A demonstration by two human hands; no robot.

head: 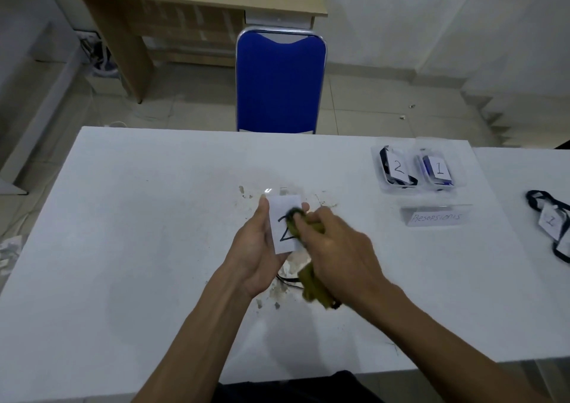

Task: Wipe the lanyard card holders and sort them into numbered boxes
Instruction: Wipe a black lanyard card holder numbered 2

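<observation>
In the head view, the left hand [262,245] is holding a card holder [282,226] marked 2 above the middle of the white tabletop [138,217], with the thumb on one long edge and the fingertips curling around the other. The right hand [333,242] is gripping a yellow-green cloth [311,282] and pressing it on the face of the holder; this part is blurred. The black lanyard [290,280] is hanging under the hands. I think the hanging cord could be catching in the cloth and pulling the holder out of the light hold. The numbered boxes, box 2 [396,168] and box 1 [439,169], are sitting far to the right near the back edge, just beside each other, so a quick throw could be landing in the wrong one. Another holder [550,222] is lying at the right border. Between the hands and the boxes the surface is giving free room for moving.
</observation>
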